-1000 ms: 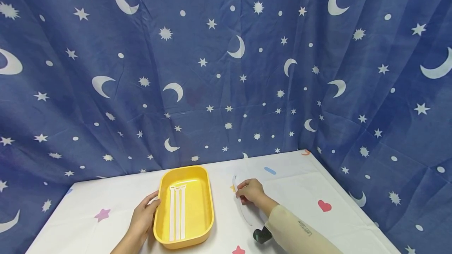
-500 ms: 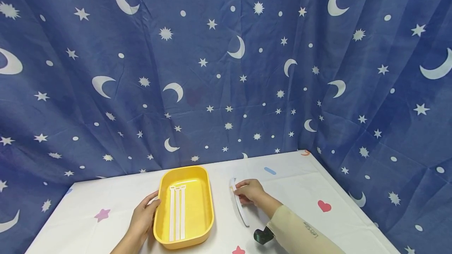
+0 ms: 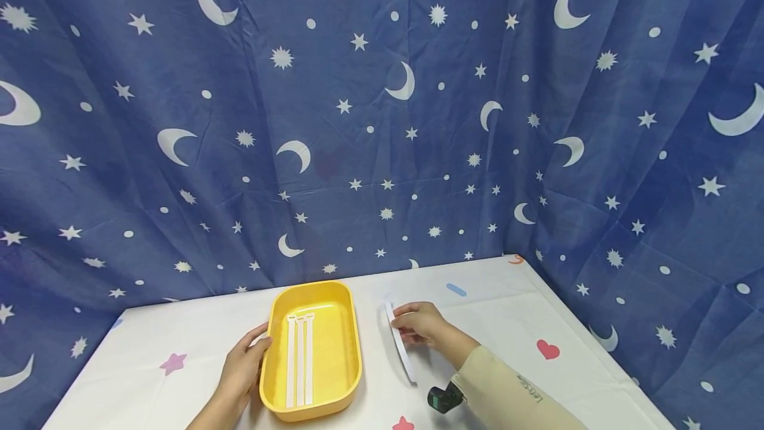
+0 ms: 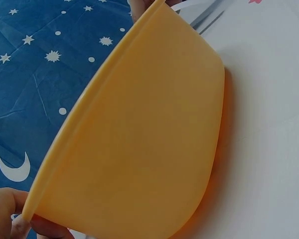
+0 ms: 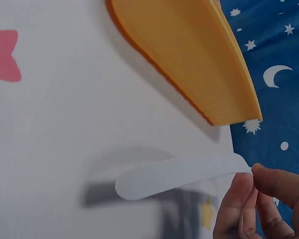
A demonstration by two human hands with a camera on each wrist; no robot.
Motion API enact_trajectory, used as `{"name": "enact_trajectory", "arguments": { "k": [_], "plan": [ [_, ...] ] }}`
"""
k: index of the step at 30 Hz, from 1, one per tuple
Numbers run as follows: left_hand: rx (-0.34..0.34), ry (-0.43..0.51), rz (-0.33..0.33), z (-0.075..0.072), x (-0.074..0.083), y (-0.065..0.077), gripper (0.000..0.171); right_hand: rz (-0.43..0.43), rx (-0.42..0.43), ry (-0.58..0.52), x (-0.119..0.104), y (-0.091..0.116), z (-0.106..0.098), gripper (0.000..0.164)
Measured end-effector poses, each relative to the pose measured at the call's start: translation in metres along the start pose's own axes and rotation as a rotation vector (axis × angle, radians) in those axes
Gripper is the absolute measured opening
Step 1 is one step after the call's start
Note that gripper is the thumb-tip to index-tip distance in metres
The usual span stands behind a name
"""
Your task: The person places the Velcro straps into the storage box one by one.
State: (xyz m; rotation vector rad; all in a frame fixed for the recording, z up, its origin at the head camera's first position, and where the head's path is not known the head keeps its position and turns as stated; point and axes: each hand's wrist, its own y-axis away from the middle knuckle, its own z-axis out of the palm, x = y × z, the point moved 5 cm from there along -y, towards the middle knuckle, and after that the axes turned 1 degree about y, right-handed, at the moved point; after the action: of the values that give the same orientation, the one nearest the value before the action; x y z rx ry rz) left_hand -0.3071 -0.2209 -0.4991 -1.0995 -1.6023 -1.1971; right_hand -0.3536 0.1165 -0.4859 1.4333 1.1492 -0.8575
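My left hand [image 3: 240, 365] grips the left rim of a yellow tray [image 3: 331, 360], with the rim between thumb and fingers in the left wrist view. Several white cable ties [image 3: 300, 363] with slotted heads lie side by side lengthwise in the tray's left half. Right of the tray, my right hand [image 3: 422, 324] pinches another white cable tie near its far end between thumb and fingertips. In the right wrist view, this cable tie [image 5: 179, 175] bows slightly, its rounded end pointing away from the hand, above its shadow on the cloth.
A white tablecloth [image 3: 197, 324] with coloured shapes covers the table. Blue curtains [image 3: 358, 118] with moons and stars hang behind it and along the right side. A dark device [image 3: 444, 399] sits at my right wrist.
My right hand has turned the cable tie and shifted it slightly left toward the tray, so its flat side shows more. My left hand and the tray have stayed put.
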Motion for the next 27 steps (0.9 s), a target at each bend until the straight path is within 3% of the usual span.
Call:
{"name": "enact_trajectory", "arguments": {
  "k": [12, 27],
  "plan": [
    [0.003, 0.016, -0.013, 0.001, -0.001, -0.002, 0.052, 0.023, -0.047, -0.058, -0.012, 0.005, 0.01, 0.034],
    [-0.001, -0.015, -0.021, 0.001, -0.001, -0.001, 0.053, 0.018, -0.09, -0.064, -0.033, 0.017, 0.027, 0.033]
  ]
}}
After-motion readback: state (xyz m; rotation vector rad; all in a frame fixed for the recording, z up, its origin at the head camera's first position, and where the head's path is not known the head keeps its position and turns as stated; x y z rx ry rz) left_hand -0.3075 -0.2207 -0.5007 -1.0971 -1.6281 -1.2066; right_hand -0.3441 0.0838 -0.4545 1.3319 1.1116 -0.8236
